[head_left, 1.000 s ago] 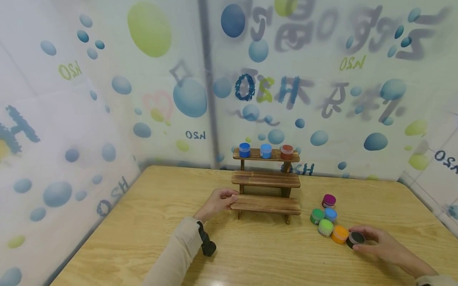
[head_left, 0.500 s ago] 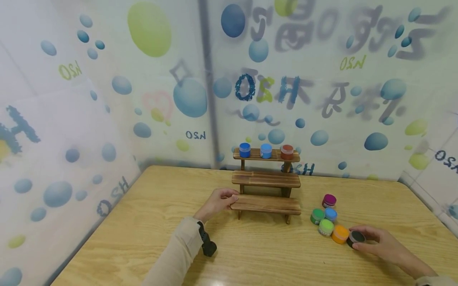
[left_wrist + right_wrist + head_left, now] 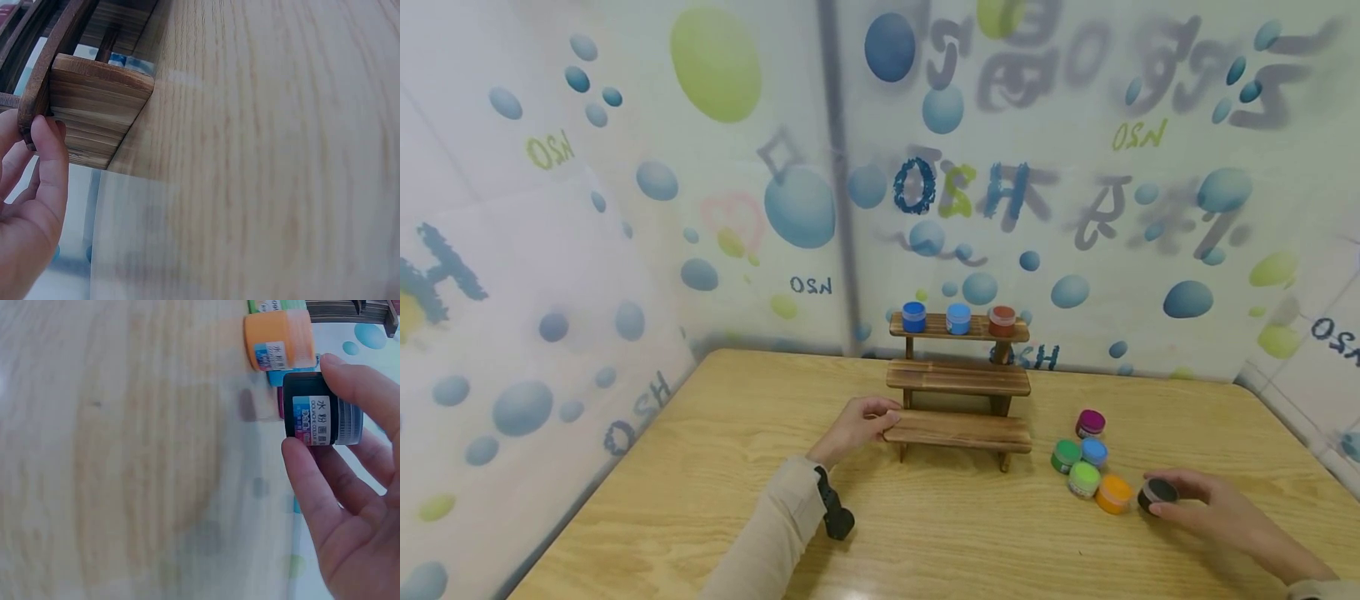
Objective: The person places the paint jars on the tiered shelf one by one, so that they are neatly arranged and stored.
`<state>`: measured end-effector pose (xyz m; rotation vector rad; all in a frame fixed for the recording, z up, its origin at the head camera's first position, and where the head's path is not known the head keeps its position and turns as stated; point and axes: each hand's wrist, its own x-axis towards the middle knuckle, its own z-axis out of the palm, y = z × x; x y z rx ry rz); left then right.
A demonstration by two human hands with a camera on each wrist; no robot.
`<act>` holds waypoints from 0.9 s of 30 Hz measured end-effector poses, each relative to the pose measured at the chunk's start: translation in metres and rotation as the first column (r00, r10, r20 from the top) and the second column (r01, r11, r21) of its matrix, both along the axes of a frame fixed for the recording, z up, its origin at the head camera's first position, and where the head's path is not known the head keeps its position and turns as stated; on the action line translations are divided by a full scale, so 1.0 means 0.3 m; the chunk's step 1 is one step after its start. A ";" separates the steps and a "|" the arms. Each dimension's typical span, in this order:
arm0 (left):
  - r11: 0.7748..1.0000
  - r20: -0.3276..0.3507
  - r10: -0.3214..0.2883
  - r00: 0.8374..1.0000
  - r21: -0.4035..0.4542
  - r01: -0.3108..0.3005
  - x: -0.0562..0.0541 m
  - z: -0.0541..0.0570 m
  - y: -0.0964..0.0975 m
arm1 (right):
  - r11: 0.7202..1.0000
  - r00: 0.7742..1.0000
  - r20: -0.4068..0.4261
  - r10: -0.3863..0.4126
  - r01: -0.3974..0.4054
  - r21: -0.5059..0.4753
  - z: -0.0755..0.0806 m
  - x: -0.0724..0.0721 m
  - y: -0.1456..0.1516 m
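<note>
My left hand point(image 3: 859, 427) pinches the left end of the lowest step of a brown wooden three-tier stand point(image 3: 958, 429); the left wrist view shows thumb and fingers on the step's edge point(image 3: 37, 94). In my right hand point(image 3: 1217, 508) is a black paint jar point(image 3: 312, 412), held between thumb and fingers by its sides, with a label facing the wrist camera. Just left of it stands an orange paint jar point(image 3: 1114, 494), a small gap between the two. Dark blue point(image 3: 913, 317), light blue point(image 3: 958, 318) and brown-red point(image 3: 1002, 320) jars stand in a row on the top step.
Left of the orange jar are light green point(image 3: 1084, 480), dark green point(image 3: 1066, 457) and blue point(image 3: 1093, 452) jars, close together. A purple jar point(image 3: 1091, 423) stands behind them. The wooden table point(image 3: 737, 500) ends at a bubble-printed curtain point(image 3: 1075, 208) at the back.
My right hand has moved slightly right with the black jar, opening a gap from the orange jar. The left hand keeps its hold on the stand.
</note>
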<state>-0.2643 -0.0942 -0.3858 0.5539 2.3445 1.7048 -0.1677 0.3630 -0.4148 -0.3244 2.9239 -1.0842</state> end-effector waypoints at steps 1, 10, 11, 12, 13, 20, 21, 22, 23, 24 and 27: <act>1.000 -0.001 0.001 1.000 -0.001 -0.001 0.000 -0.001 0.000 | 1.000 1.000 0.000 -0.001 0.001 0.007 0.007 -0.001 0.002; 1.000 0.009 -0.001 1.000 0.006 0.001 0.002 -0.004 -0.002 | 0.999 0.998 0.069 0.008 -0.005 -0.053 0.073 -0.015 0.011; 1.000 0.011 -0.001 1.000 0.005 0.001 0.003 -0.003 -0.002 | 0.998 0.999 0.052 0.016 -0.012 -0.065 0.079 -0.017 0.011; 1.000 0.014 -0.002 1.000 0.005 0.002 0.003 -0.003 -0.002 | 0.997 0.999 0.028 0.022 -0.020 -0.076 0.085 -0.019 0.011; 1.000 0.016 -0.003 1.000 0.003 0.003 0.003 -0.003 -0.002 | 0.996 1.000 0.008 0.029 -0.028 -0.085 0.089 -0.022 0.009; 1.000 0.015 -0.005 1.000 -0.003 0.005 0.003 -0.005 -0.002 | 0.997 0.999 -0.021 0.031 -0.033 -0.066 0.136 -0.047 -0.031; 1.000 0.015 -0.005 1.000 -0.003 0.005 0.004 -0.005 -0.002 | 0.998 0.999 -0.018 0.027 -0.028 -0.055 0.143 -0.050 -0.040; 1.000 0.014 -0.004 1.000 -0.005 0.004 0.004 -0.005 -0.003 | 0.999 1.000 -0.018 0.025 -0.026 -0.046 0.150 -0.051 -0.049; 1.000 0.016 -0.001 1.000 -0.006 0.001 0.005 -0.004 -0.003 | 0.999 0.999 -0.022 0.025 -0.026 -0.039 0.156 -0.052 -0.059; 1.000 0.015 0.001 1.000 -0.006 0.000 0.005 -0.004 -0.003 | 0.999 0.999 -0.028 0.023 -0.024 -0.030 0.161 -0.053 -0.069; 1.000 0.014 0.006 1.000 -0.007 -0.006 0.004 -0.003 -0.005 | 0.999 0.998 -0.046 0.033 -0.034 -0.018 0.177 -0.058 -0.103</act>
